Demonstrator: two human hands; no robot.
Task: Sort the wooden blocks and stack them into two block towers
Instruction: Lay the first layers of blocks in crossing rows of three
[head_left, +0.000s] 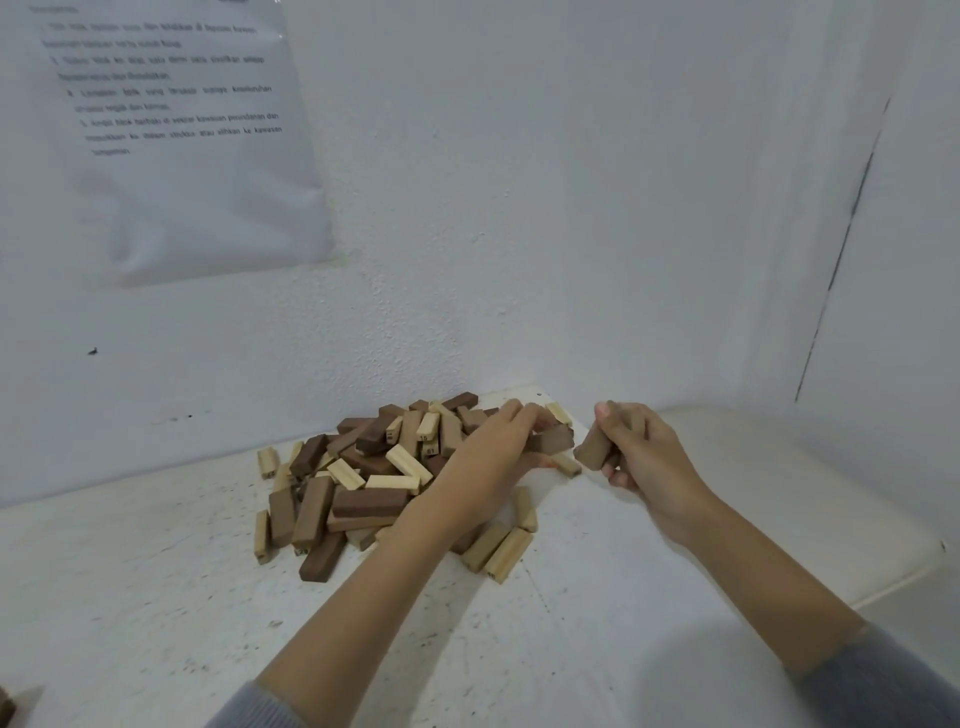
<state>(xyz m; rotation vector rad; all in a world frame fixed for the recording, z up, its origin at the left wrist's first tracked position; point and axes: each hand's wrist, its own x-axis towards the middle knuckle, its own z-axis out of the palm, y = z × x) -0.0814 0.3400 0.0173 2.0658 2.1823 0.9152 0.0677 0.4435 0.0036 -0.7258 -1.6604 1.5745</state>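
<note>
A loose pile of wooden blocks (374, 478), dark brown, mid brown and pale, lies on the white table (156, 597) against the wall. My left hand (488, 457) reaches over the pile's right side and pinches a brown block (553, 439) at its far end. To the right, my right hand (644, 457) is raised just above the table and grips a mid-brown block (592, 449), fingers curled round it. Two pale blocks (498, 551) lie side by side at the pile's near right edge, and part of the pile is hidden under my left forearm.
A white wall stands right behind the pile, with a plastic-covered printed sheet (182, 145) taped at upper left. The table's rounded right edge (893, 566) drops off at the right. A dark object (6, 704) peeks in at the bottom left corner.
</note>
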